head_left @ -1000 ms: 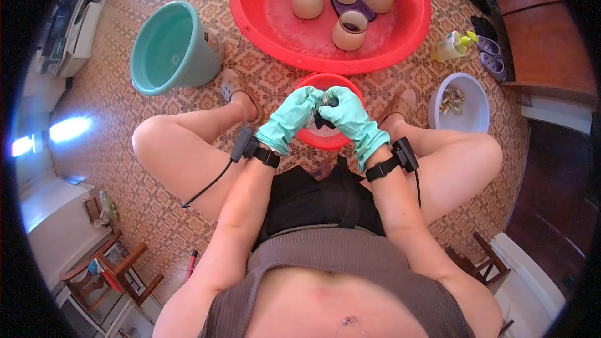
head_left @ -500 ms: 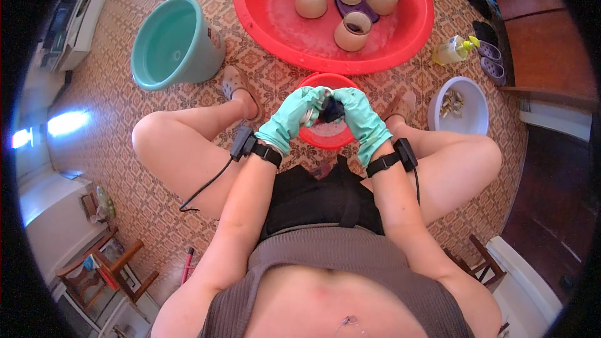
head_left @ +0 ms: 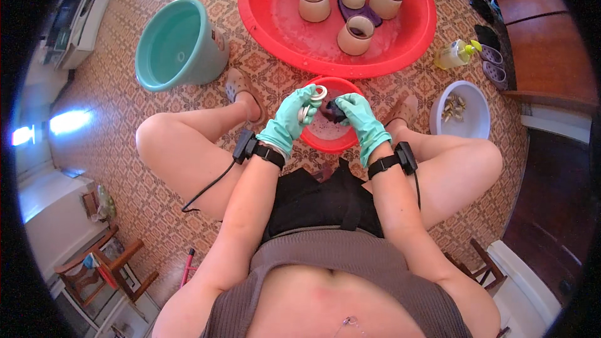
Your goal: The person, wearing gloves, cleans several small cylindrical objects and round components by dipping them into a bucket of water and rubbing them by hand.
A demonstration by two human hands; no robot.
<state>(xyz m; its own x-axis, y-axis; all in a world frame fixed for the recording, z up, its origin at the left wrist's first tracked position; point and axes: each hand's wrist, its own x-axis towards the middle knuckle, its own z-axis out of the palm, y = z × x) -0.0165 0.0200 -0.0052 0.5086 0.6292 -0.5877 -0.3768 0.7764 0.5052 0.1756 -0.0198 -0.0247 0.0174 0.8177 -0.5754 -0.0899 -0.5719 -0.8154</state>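
Note:
My left hand, in a mint-green rubber glove, is closed around white rings. One ring sticks out past the fingertips and another shows at the palm side. A dark wet cloth is bunched in the fingers of my gloved right hand. Both hands are over a small red basin between my feet, apart from each other. Cloudy water with dark specks lies in the basin.
Beyond stands a big red tub with several beige lampshades and a purple cloth. A teal bucket is at left. At right are a pump bottle and a pale basin holding small gold-coloured parts.
My hands have moved apart. The cloth has come away from the rings; it stays in my right hand and the rings in my left, now more visible.

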